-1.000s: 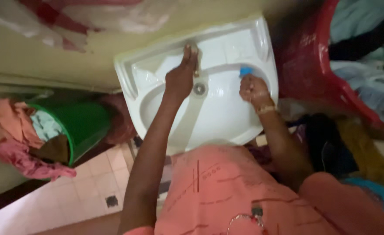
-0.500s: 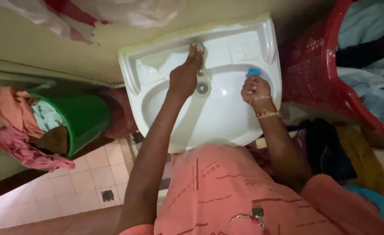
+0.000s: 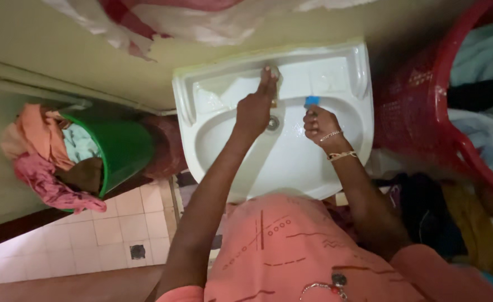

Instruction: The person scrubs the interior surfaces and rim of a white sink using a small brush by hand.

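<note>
Pale tiled floor (image 3: 112, 235) and a cream wall frame the head view, looking straight down on a white ceramic washbasin (image 3: 313, 168) fixed to that wall. At the basin's back rim, the left hand (image 3: 255, 109) reaches forward, fingertips on the small tap (image 3: 272, 72); whether its grip closes round the tap cannot be told. The right hand (image 3: 320, 126), bangles at the wrist, hovers over the bowl beside the drain (image 3: 273, 123), its grip curled tight around a small blue object (image 3: 312, 101) whose kind is unclear. Left of the basin sits a green plastic bucket (image 3: 123, 151) draped with pink and orange cloths (image 3: 39, 162). A red plastic laundry basket (image 3: 425, 112) of clothes stands just right.
</note>
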